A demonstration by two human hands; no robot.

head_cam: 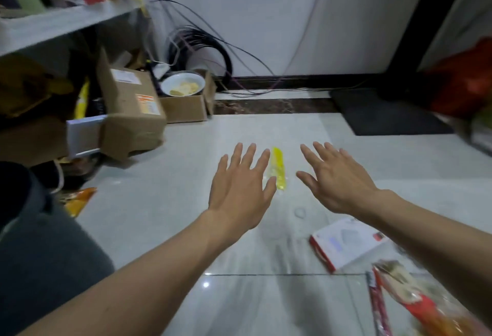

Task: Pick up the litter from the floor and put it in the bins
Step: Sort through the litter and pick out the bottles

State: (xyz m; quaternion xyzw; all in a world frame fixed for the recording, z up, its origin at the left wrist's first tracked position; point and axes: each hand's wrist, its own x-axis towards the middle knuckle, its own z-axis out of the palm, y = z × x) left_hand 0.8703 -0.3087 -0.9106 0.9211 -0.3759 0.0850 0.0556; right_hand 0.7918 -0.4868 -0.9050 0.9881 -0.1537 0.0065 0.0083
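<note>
A narrow yellow plastic wrapper lies flat on the pale tiled floor. My left hand hovers just left of it with fingers spread and empty. To the wrapper's right, my right hand is also open and empty. A white and red flat carton lies on the floor near my right forearm. A red, orange and clear snack packet lies at the bottom right. An orange wrapper sits at the left by my dark trouser leg. No bin is in view.
Cardboard boxes crowd the left under a grey shelf, one holding a white bowl of food scraps. Black and purple cables coil against the white wall. A dark mat and a red bag lie at the right.
</note>
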